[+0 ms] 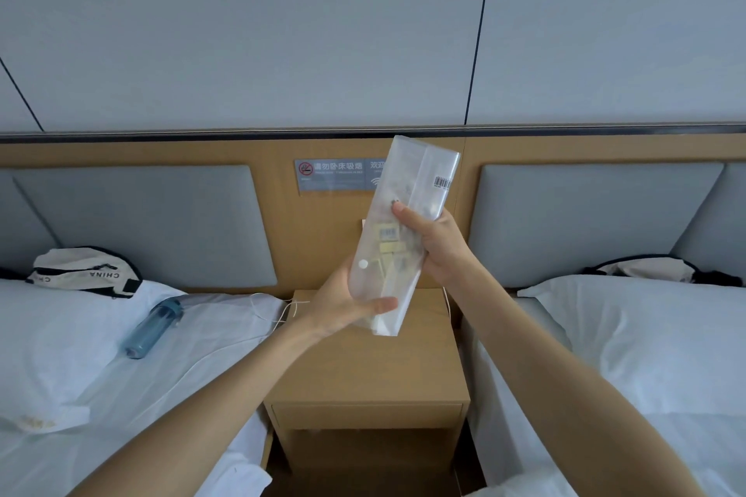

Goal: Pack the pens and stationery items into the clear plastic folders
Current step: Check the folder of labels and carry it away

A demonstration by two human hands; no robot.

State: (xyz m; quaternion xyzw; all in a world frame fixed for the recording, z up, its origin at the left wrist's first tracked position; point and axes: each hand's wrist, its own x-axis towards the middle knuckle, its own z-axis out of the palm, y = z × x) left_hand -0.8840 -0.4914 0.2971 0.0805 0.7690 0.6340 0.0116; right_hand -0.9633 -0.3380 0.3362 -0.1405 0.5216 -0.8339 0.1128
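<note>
You held a clear plastic folder (407, 230) upright in both hands, above the wooden nightstand (365, 371) that stood between two white-sheeted beds. Your left hand (347, 305) cupped the folder's lower end from the left, thumb laid flat across the front and fingers behind. Your right hand (434, 242) gripped its right edge higher up, thumb pressed on the front face and fingers curled behind. Small yellowish stationery items (389, 250) showed through the plastic near the middle; what each one was could not be made out. A white snap button (363, 264) sat on the folder's left side and a barcode sticker (442, 182) near its top right corner. On the left bed (161, 375) a blue water bottle (152, 329) lay on its side, with a black-and-white bag (84, 272) lettered "CHINA" farther back on the pillow. A no-smoking sign (335, 175) was fixed to the wooden headboard panel behind the folder, which partly covered it.
</note>
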